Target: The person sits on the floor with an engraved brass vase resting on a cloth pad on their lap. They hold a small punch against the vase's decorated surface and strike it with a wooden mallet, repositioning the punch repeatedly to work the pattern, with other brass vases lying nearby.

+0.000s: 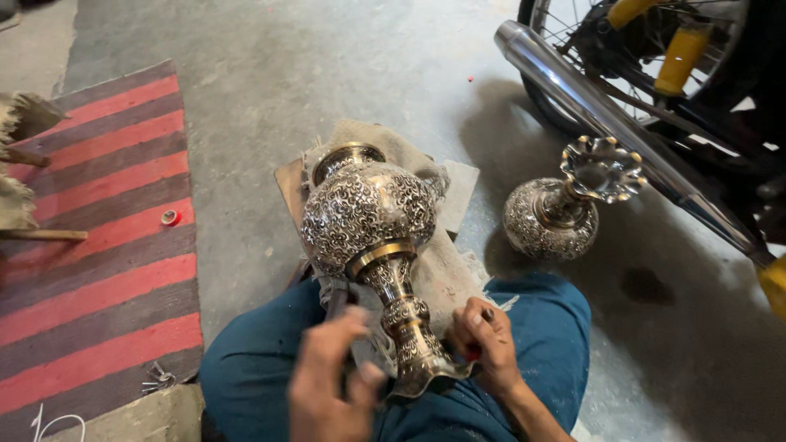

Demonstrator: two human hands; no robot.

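Note:
An ornate silver vase point(370, 221) with gold bands lies tilted across my lap, its round belly resting on a burlap cloth point(446, 262) over a wooden board point(288, 182). My left hand point(332, 381) hovers by the vase's neck, slightly blurred, fingers curled near the flared mouth. My right hand point(487, 340) is closed on a small tool with a red part, held against the flared mouth of the vase. My legs in blue trousers point(262, 368) sit under it.
A second engraved vase point(561, 209) with a scalloped mouth stands upright on the concrete floor to the right. A motorcycle wheel and chrome exhaust pipe point(589, 106) lie beyond it. A red-and-grey striped rug point(98, 237) covers the left, with a small ring point(169, 217) on it.

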